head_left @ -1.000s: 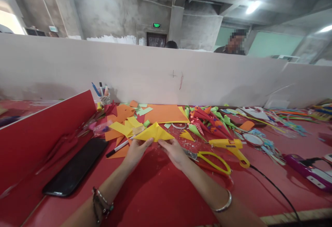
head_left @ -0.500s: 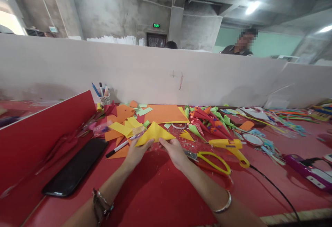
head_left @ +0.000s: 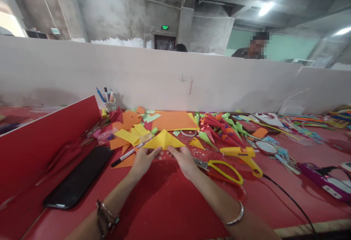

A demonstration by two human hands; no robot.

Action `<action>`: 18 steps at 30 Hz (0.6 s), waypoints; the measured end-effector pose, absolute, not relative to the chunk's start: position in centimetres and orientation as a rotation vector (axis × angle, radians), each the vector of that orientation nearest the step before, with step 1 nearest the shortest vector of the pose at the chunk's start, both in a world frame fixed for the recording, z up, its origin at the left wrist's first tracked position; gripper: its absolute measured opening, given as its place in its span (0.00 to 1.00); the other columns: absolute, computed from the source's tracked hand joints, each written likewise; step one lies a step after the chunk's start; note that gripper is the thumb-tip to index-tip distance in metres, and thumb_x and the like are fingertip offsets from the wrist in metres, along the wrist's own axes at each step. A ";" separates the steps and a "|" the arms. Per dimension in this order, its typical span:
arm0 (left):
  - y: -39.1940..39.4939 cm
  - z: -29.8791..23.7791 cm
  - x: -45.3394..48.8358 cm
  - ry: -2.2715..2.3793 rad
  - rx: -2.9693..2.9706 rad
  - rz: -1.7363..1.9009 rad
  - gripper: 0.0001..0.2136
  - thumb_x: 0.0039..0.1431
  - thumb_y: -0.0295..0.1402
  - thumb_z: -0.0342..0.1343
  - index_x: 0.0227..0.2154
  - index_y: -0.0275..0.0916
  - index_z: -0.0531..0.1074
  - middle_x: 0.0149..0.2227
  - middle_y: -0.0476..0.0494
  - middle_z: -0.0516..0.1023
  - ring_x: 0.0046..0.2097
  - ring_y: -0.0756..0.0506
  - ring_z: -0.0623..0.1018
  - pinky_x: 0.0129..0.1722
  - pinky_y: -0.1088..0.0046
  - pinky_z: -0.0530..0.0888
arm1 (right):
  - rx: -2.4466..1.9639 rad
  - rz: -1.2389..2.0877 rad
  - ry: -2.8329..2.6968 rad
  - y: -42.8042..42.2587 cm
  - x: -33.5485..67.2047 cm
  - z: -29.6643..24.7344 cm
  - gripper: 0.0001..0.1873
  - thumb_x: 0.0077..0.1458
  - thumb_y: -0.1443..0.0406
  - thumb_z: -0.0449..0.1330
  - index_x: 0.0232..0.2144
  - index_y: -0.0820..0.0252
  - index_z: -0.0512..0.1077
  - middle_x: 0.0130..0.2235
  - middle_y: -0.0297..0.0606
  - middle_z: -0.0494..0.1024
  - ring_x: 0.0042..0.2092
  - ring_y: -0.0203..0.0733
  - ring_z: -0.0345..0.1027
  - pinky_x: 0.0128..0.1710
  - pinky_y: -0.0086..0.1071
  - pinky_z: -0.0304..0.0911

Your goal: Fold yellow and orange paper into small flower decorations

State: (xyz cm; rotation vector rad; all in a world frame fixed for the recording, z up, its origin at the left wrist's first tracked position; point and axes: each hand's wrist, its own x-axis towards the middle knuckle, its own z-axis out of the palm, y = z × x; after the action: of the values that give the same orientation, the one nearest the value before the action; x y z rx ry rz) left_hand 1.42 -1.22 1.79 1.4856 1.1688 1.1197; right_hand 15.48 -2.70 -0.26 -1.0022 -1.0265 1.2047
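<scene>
A folded sheet of yellow craft paper [head_left: 164,139], peaked at its middle, is held above the red table. My left hand [head_left: 144,159] is closed on its lower left edge, thumb on the near side. On the lower right edge my right hand [head_left: 183,159] pinches it the same way, the two thumbs close together. Scissors with yellow handles [head_left: 226,172] lie just right of my right hand. A marker [head_left: 126,157] and loose yellow paper strips [head_left: 127,136] are beside my left hand. The fingers behind the paper are partly hidden.
A yellow glue gun [head_left: 241,154] with a black cord rests on the right. Red and green paper cones [head_left: 219,126] are heaped behind it. A black phone [head_left: 79,178] lies at the left, near a red panel [head_left: 49,152]. A pen cup [head_left: 110,105] stands farther back.
The yellow paper's left wing has risen and spread flatter, with a crease now plain at the centre. Both hands keep hold of it, barely shifting.
</scene>
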 end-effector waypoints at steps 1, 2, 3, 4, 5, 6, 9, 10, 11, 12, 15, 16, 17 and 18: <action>-1.2 1.8 1.4 1.169 1.499 1.115 0.15 0.41 0.43 0.57 0.13 0.34 0.70 0.15 0.47 0.73 0.20 0.49 0.70 0.24 0.75 0.66 | -1.018 1.193 -1.047 -2.8 15.5 -0.1 0.15 0.39 0.56 0.63 0.21 0.64 0.71 0.21 0.32 0.72 0.25 0.33 0.63 0.30 0.28 0.58; -1.2 1.8 1.4 1.169 1.511 1.114 0.15 0.41 0.42 0.56 0.12 0.34 0.69 0.15 0.47 0.72 0.20 0.50 0.69 0.23 0.76 0.65 | -1.032 1.187 -1.065 -2.8 15.5 0.0 0.15 0.39 0.56 0.63 0.21 0.64 0.71 0.21 0.33 0.72 0.26 0.33 0.63 0.30 0.28 0.58; -1.2 1.8 1.3 1.169 1.523 1.117 0.15 0.41 0.42 0.56 0.12 0.35 0.69 0.14 0.48 0.71 0.20 0.50 0.68 0.23 0.76 0.64 | -1.044 1.186 -1.083 -2.8 15.5 0.1 0.15 0.38 0.56 0.63 0.22 0.64 0.72 0.22 0.33 0.72 0.26 0.34 0.64 0.30 0.29 0.59; -1.1 1.8 1.3 1.167 1.533 1.124 0.15 0.41 0.42 0.56 0.12 0.35 0.68 0.14 0.49 0.69 0.19 0.51 0.67 0.22 0.76 0.63 | -1.052 1.187 -1.103 -2.8 15.5 0.2 0.15 0.38 0.55 0.63 0.22 0.63 0.72 0.22 0.33 0.73 0.26 0.35 0.64 0.31 0.29 0.59; -1.1 1.7 1.3 1.163 1.541 1.131 0.14 0.41 0.41 0.56 0.12 0.35 0.67 0.13 0.50 0.68 0.19 0.51 0.66 0.22 0.77 0.63 | -1.054 1.186 -1.125 -2.8 15.5 0.2 0.15 0.38 0.55 0.63 0.23 0.63 0.72 0.23 0.34 0.73 0.27 0.36 0.65 0.31 0.30 0.59; -1.0 1.6 1.3 1.155 1.550 1.137 0.14 0.41 0.41 0.56 0.12 0.36 0.66 0.13 0.51 0.67 0.19 0.51 0.66 0.21 0.77 0.62 | -1.050 1.183 -1.149 -2.8 15.5 0.2 0.15 0.39 0.55 0.62 0.24 0.63 0.72 0.24 0.34 0.74 0.28 0.36 0.65 0.32 0.30 0.59; -0.9 1.2 1.2 1.089 1.580 1.119 0.11 0.42 0.39 0.55 0.17 0.36 0.67 0.15 0.53 0.68 0.20 0.51 0.67 0.22 0.77 0.63 | -1.031 1.164 -1.216 -2.7 15.5 0.0 0.14 0.41 0.56 0.61 0.24 0.62 0.71 0.24 0.34 0.74 0.28 0.37 0.65 0.32 0.31 0.60; -0.8 1.0 1.2 1.044 1.589 1.103 0.10 0.42 0.39 0.55 0.19 0.36 0.68 0.16 0.53 0.69 0.21 0.51 0.67 0.23 0.77 0.64 | -1.021 1.163 -1.229 -2.7 15.5 -0.1 0.14 0.41 0.56 0.61 0.24 0.62 0.71 0.25 0.34 0.74 0.29 0.37 0.65 0.32 0.31 0.60; -0.7 0.9 1.2 0.993 1.597 1.087 0.10 0.43 0.38 0.55 0.20 0.36 0.68 0.18 0.52 0.69 0.21 0.51 0.68 0.24 0.76 0.65 | -1.007 1.164 -1.238 -2.6 15.5 -0.2 0.14 0.42 0.56 0.61 0.25 0.62 0.71 0.25 0.34 0.74 0.29 0.38 0.66 0.33 0.32 0.60; -0.7 0.7 1.2 0.945 1.602 1.075 0.09 0.44 0.38 0.54 0.21 0.36 0.68 0.19 0.52 0.70 0.22 0.51 0.68 0.25 0.76 0.65 | -0.992 1.168 -1.244 -2.6 15.5 -0.3 0.14 0.42 0.56 0.60 0.26 0.62 0.70 0.26 0.35 0.74 0.30 0.39 0.66 0.34 0.32 0.60; -0.6 0.3 1.2 0.871 1.602 1.059 0.08 0.45 0.37 0.54 0.22 0.36 0.67 0.20 0.52 0.70 0.23 0.52 0.69 0.26 0.76 0.66 | -0.949 1.179 -1.255 -2.5 15.5 -0.5 0.13 0.44 0.57 0.60 0.29 0.61 0.69 0.28 0.35 0.74 0.33 0.39 0.67 0.36 0.33 0.60; -0.6 0.2 1.2 0.873 1.591 1.055 0.08 0.45 0.37 0.55 0.22 0.36 0.67 0.20 0.52 0.70 0.23 0.51 0.69 0.26 0.76 0.66 | -0.945 1.175 -1.258 -2.4 15.5 -0.6 0.12 0.45 0.57 0.59 0.28 0.61 0.68 0.28 0.35 0.73 0.32 0.39 0.67 0.36 0.32 0.60; -0.6 0.1 1.2 0.883 1.573 1.056 0.08 0.44 0.36 0.55 0.22 0.36 0.67 0.20 0.52 0.70 0.23 0.51 0.69 0.26 0.76 0.66 | -0.944 1.166 -1.261 -2.4 15.5 -0.6 0.12 0.45 0.58 0.59 0.27 0.61 0.68 0.28 0.34 0.72 0.32 0.38 0.66 0.35 0.32 0.60; -0.6 0.1 1.3 0.897 1.552 1.061 0.08 0.43 0.36 0.56 0.23 0.36 0.67 0.20 0.52 0.70 0.23 0.51 0.69 0.26 0.76 0.66 | -0.946 1.152 -1.265 -2.4 15.5 -0.7 0.11 0.45 0.58 0.59 0.26 0.60 0.67 0.27 0.33 0.71 0.31 0.37 0.65 0.35 0.31 0.60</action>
State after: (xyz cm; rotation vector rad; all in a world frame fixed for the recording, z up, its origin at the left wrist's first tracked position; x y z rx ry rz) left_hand 1.27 -0.59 0.13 1.5520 0.8968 1.0606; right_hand 15.51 -2.41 -0.67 -0.9458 -1.2653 1.1516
